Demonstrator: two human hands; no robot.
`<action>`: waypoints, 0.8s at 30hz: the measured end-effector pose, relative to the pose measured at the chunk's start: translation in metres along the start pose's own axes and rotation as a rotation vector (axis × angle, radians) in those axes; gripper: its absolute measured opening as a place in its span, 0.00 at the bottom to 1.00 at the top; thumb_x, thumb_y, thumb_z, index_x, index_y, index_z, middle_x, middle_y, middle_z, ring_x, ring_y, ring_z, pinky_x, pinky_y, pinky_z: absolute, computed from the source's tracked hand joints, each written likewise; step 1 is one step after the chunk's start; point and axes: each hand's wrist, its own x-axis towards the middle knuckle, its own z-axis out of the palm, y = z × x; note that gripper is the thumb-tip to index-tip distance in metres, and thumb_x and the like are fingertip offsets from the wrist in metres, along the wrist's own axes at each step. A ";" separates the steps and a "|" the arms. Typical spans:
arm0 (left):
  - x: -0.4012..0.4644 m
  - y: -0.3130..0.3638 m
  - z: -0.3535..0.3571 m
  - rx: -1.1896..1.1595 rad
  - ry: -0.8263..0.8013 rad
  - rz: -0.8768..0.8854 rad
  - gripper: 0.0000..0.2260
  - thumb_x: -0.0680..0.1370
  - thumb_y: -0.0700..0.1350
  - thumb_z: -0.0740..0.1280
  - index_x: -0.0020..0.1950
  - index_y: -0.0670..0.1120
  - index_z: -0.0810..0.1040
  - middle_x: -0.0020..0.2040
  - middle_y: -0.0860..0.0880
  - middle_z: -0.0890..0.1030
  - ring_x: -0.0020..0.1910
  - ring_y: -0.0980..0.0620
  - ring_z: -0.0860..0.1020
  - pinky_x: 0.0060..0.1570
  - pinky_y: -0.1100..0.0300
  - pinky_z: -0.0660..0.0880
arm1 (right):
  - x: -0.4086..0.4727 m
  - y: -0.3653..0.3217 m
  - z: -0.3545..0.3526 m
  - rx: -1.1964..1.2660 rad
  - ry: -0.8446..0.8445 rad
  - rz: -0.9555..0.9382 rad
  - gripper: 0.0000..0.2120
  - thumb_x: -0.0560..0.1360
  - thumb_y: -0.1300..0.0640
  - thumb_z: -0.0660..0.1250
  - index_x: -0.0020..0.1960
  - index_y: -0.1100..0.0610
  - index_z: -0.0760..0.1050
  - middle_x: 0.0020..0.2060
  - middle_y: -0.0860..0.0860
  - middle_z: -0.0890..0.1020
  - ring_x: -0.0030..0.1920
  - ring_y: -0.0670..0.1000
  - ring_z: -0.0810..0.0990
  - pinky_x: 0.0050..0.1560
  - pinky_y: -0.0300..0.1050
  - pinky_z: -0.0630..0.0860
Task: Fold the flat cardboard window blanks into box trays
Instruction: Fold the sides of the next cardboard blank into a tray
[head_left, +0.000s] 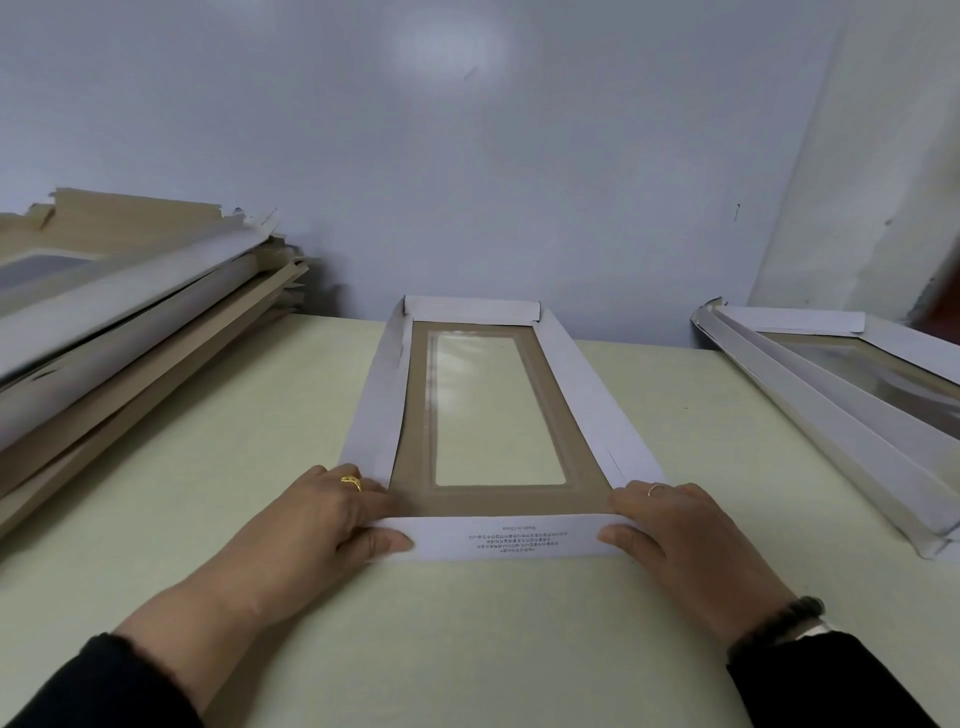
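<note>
The blank (496, 410) lies lengthwise at the middle of the table (467, 623), its far end near the wall (467, 156). It is brown cardboard around a long clear window (488, 410), with white flaps on all four sides. The side flaps and the far flap stand partly raised; the near flap (506, 538), printed with small text that reads upside down from here, is turned up toward the camera.

The left hand (332, 519) grips the near flap's left end, thumb on the printed face and fingers curled behind at the corner; it wears a gold ring. The right hand (670, 525) grips the right end the same way, with a thin ring on one finger and a dark bead bracelet at the wrist. Both sleeves are black.

The table is pale yellow-green. At the left a stack (130, 322) of flat blanks lies unevenly piled. At the right, folded trays (841, 395), white with clear windows, sit nested by the edge. The wall is pale blue-grey, meeting a whiter wall at the right corner.
</note>
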 end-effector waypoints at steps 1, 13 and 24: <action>0.000 0.000 0.000 0.010 0.004 0.003 0.31 0.70 0.68 0.42 0.52 0.55 0.79 0.46 0.60 0.78 0.47 0.62 0.70 0.48 0.67 0.62 | 0.000 0.000 0.001 -0.001 0.003 -0.006 0.12 0.79 0.47 0.54 0.52 0.52 0.71 0.47 0.45 0.76 0.49 0.48 0.72 0.45 0.37 0.57; 0.000 0.010 0.001 -0.212 0.028 -0.020 0.06 0.78 0.48 0.64 0.46 0.60 0.78 0.42 0.59 0.77 0.41 0.59 0.69 0.45 0.65 0.64 | -0.002 0.000 -0.001 -0.014 -0.016 -0.012 0.08 0.80 0.45 0.52 0.46 0.48 0.61 0.42 0.42 0.67 0.49 0.45 0.71 0.49 0.35 0.59; -0.003 0.000 0.001 -0.151 0.019 -0.080 0.13 0.76 0.56 0.62 0.58 0.56 0.78 0.57 0.64 0.76 0.53 0.60 0.71 0.54 0.63 0.69 | -0.001 0.002 0.003 0.029 0.018 -0.021 0.12 0.79 0.47 0.55 0.49 0.54 0.72 0.42 0.45 0.73 0.47 0.50 0.73 0.44 0.37 0.56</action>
